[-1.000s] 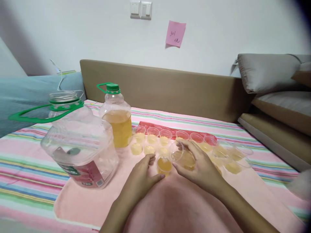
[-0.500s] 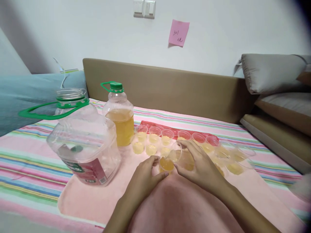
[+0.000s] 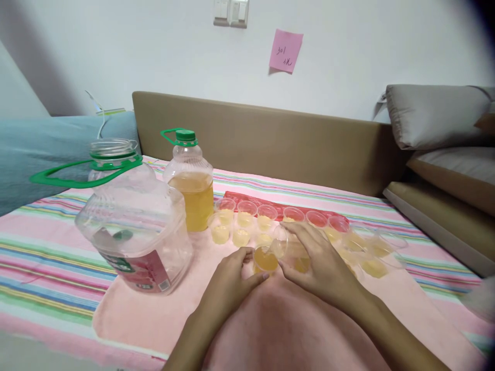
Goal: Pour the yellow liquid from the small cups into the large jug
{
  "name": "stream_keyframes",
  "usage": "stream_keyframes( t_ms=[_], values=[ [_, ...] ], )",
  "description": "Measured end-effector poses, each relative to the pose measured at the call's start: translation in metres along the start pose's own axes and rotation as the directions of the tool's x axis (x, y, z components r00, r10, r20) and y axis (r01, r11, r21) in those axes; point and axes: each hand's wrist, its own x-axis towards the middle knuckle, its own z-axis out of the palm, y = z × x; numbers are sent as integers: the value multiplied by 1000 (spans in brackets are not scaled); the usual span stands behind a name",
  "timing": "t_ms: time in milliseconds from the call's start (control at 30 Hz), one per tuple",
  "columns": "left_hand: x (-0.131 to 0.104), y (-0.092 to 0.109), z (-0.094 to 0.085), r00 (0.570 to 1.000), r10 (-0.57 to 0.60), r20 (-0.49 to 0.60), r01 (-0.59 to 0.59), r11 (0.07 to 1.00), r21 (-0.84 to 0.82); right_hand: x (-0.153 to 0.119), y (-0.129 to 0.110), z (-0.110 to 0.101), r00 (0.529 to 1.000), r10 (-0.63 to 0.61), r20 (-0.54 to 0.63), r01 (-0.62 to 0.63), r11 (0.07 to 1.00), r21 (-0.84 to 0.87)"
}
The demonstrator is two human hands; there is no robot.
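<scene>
Tilted cup (image 3: 293, 250), gripped by right hand (image 3: 323, 260), now nearer the upright cup (image 3: 266, 260) that left hand (image 3: 234, 278) grasps; suits pouring.

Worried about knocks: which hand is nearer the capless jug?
Left. The left hand is to the right of the capless jug, apart from it; the right hand, holding a tilted cup, is farther right.

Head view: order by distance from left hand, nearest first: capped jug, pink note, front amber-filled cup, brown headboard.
1. Front amber-filled cup: at the left hand, on its right.
2. Capped jug: beyond the hand, to its left.
3. Brown headboard: behind the jug.
4. Pink note: on the wall, above the headboard.
</scene>
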Motion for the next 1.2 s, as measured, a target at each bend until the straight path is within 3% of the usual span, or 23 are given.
stream_keyframes(
  t_ms=[400, 800, 1000, 1200],
  values=[
    [-1, 7, -5, 999, -27, 44, 26, 999, 30, -3, 2, 7, 999, -51, -8, 51, 998, -41],
    [-2, 8, -6, 999, -19, 29, 18, 999, 33, -2, 8, 11, 981, 174, -82, -159, 974, 164],
    [-1, 4, -6, 999, -25, 36, 23, 998, 51, -3, 13, -3, 948, 284, -141, -235, 928, 289],
    [2, 2, -8, 998, -52, 46, 48, 995, 83, -17, 44, -39, 936, 315, -158, -247, 907, 341]
  ],
)
